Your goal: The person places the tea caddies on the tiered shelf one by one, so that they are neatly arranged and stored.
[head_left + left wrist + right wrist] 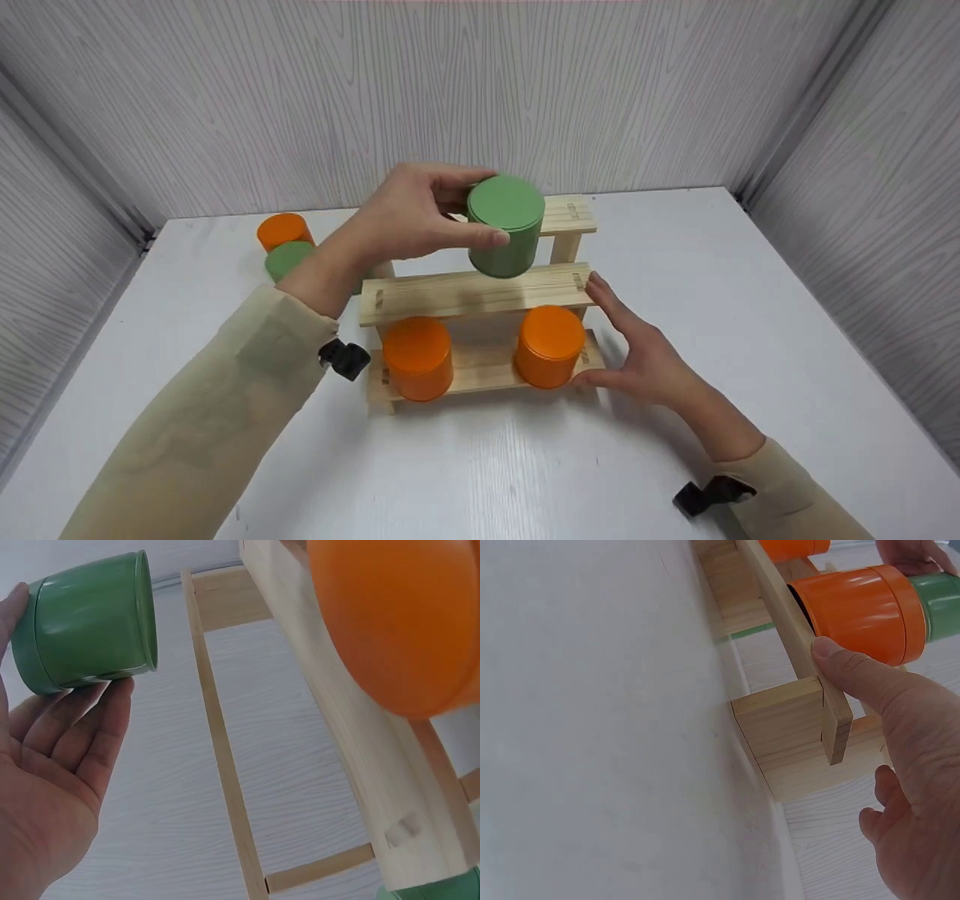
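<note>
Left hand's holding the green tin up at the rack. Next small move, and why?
Probably lower the green tin onto the middle shelf: its visible top is bare, the left hand holds the tin raised nearby, and the right hand touches the rack's right end, perhaps steadying it.

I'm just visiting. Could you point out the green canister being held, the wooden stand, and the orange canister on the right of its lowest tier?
Green canister (520,246): head view, on its side wall.
Wooden stand (469,295): head view, top of its middle tier.
Orange canister (551,343): head view, on its lid.
</note>
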